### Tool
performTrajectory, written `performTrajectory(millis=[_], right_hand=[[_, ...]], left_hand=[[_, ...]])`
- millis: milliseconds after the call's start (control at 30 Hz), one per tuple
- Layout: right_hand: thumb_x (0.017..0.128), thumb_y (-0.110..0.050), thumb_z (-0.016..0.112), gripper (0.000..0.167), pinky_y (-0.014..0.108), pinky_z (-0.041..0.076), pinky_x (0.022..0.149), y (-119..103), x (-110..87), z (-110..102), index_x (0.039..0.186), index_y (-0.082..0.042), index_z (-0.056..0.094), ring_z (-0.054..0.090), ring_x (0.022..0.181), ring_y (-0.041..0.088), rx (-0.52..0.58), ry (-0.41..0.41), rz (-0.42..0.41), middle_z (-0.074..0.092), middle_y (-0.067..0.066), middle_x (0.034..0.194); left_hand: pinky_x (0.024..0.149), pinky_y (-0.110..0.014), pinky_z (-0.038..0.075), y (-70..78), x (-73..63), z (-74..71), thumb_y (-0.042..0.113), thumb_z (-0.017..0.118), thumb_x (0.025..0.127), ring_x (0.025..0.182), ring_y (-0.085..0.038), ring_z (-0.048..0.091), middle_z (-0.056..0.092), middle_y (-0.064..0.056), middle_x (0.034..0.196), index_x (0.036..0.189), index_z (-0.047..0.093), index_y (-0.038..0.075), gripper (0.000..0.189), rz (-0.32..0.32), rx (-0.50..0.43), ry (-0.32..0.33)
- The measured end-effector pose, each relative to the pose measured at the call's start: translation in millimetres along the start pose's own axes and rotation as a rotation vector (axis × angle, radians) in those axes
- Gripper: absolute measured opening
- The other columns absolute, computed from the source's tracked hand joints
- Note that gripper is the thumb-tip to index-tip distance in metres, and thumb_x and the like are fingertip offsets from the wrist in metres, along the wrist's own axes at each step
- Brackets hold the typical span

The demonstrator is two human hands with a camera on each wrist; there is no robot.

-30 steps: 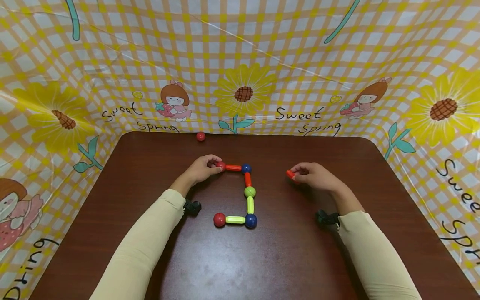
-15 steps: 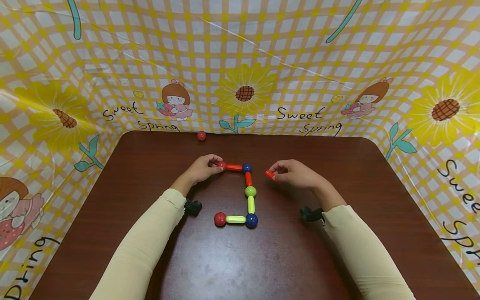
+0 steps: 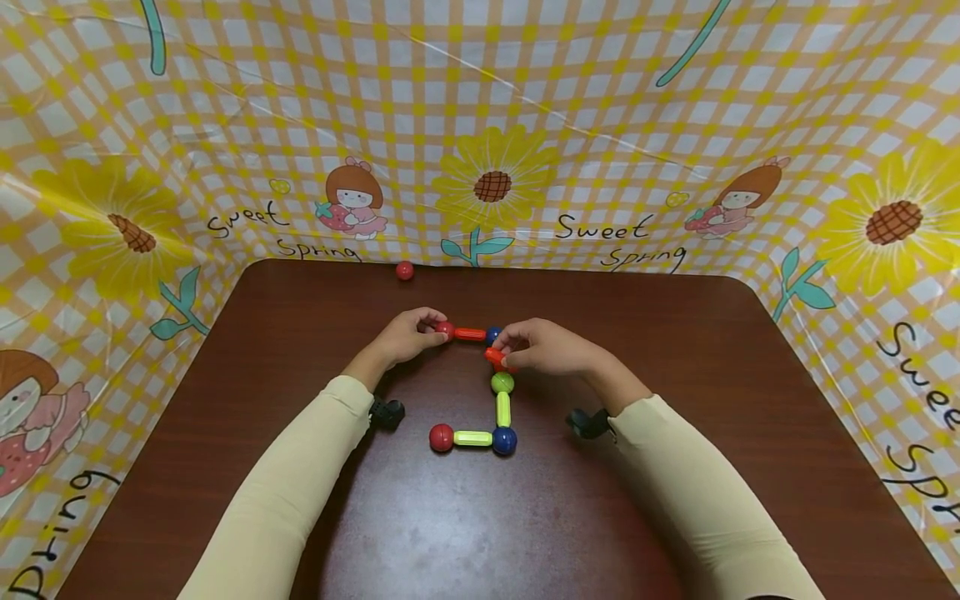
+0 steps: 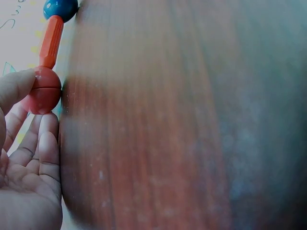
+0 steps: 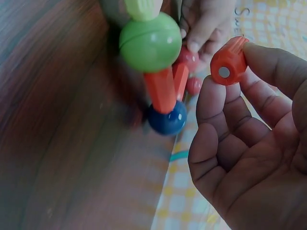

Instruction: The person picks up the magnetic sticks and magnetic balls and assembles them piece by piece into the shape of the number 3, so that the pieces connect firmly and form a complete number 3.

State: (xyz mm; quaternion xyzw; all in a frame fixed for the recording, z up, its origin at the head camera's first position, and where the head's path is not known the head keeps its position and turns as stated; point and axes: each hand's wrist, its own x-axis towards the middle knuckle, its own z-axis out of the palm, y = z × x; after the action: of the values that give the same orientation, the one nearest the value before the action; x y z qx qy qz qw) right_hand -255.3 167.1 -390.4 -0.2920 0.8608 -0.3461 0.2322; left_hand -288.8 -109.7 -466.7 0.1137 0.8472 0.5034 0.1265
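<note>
My left hand (image 3: 407, 337) pinches a red ball (image 4: 45, 98) at the far left end of a magnetic rod-and-ball chain on the table. From that ball, an orange-red rod (image 3: 471, 334) leads to a blue ball (image 3: 492, 334). My right hand (image 3: 555, 346) pinches a loose orange-red magnetic rod (image 5: 229, 64) between thumb and fingertips, its metal-tipped end showing in the right wrist view. In the head view this rod overlaps the chain's second orange-red rod (image 5: 161, 91), just above the green ball (image 3: 502, 383).
Nearer me the chain runs through a yellow-green rod (image 3: 503, 410), a second blue ball (image 3: 505, 440) and another yellow-green rod (image 3: 473, 438) to a red ball (image 3: 442, 437). A loose red ball (image 3: 405, 270) lies at the table's back edge, by the patterned cloth (image 3: 600, 167).
My right hand has moved left with the loose orange-red rod, from the right side of the table to over the chain. The left hand stays on its red ball.
</note>
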Motion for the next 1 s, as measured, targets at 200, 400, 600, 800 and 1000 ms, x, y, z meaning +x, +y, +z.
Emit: performTrajectory(millis=[200, 400, 600, 800, 1000], right_hand=[[0.094, -0.011, 0.065, 0.016, 0.033, 0.045, 0.072, -12.4, 13.3, 5.5, 0.109, -0.010, 0.069, 0.056, 0.081, 0.018, -0.003, -0.052, -0.023, 0.065, 0.001, 0.090], [0.094, -0.010, 0.065, 0.017, 0.030, 0.046, 0.071, -15.3, 24.7, 10.1, 0.110, -0.011, 0.070, 0.057, 0.080, 0.016, -0.032, -0.085, -0.011, 0.065, 0.000, 0.092], [0.091, -0.008, 0.065, 0.021, 0.030, 0.047, 0.075, -16.0, 35.8, 13.0, 0.112, -0.009, 0.071, 0.057, 0.084, 0.015, -0.073, -0.131, -0.017, 0.066, 0.000, 0.093], [0.092, -0.007, 0.064, 0.020, 0.030, 0.048, 0.077, -14.0, 44.8, 16.4, 0.111, -0.008, 0.070, 0.059, 0.087, 0.017, -0.101, -0.193, -0.016, 0.065, 0.000, 0.093], [0.092, -0.006, 0.063, 0.018, 0.029, 0.048, 0.076, -13.3, 49.3, 20.6, 0.110, -0.006, 0.069, 0.059, 0.087, 0.018, -0.119, -0.241, -0.025, 0.065, 0.000, 0.090]], left_hand=[[0.078, -0.031, 0.044, 1.3, -1.0, -0.2, 0.019, 0.071, 0.094, 0.098, -0.022, 0.055, 0.062, -0.008, 0.107, 0.123, 0.063, 0.009, 0.032, 0.005, 0.000, 0.004], [0.079, -0.031, 0.045, 2.5, -1.4, -0.7, 0.019, 0.070, 0.094, 0.098, -0.023, 0.056, 0.062, -0.008, 0.108, 0.124, 0.063, 0.009, 0.032, 0.004, -0.005, 0.002], [0.078, -0.031, 0.044, 2.0, -0.8, -1.3, 0.020, 0.070, 0.094, 0.098, -0.022, 0.055, 0.062, -0.007, 0.107, 0.124, 0.063, 0.009, 0.033, 0.003, -0.003, -0.001], [0.078, -0.031, 0.044, 0.8, -0.4, -1.4, 0.020, 0.070, 0.094, 0.097, -0.022, 0.055, 0.062, -0.008, 0.106, 0.124, 0.063, 0.009, 0.033, 0.006, -0.011, -0.003], [0.078, -0.032, 0.044, 1.8, -1.4, -2.0, 0.020, 0.069, 0.094, 0.098, -0.022, 0.055, 0.062, -0.007, 0.107, 0.124, 0.062, 0.009, 0.033, 0.001, -0.007, -0.008]])
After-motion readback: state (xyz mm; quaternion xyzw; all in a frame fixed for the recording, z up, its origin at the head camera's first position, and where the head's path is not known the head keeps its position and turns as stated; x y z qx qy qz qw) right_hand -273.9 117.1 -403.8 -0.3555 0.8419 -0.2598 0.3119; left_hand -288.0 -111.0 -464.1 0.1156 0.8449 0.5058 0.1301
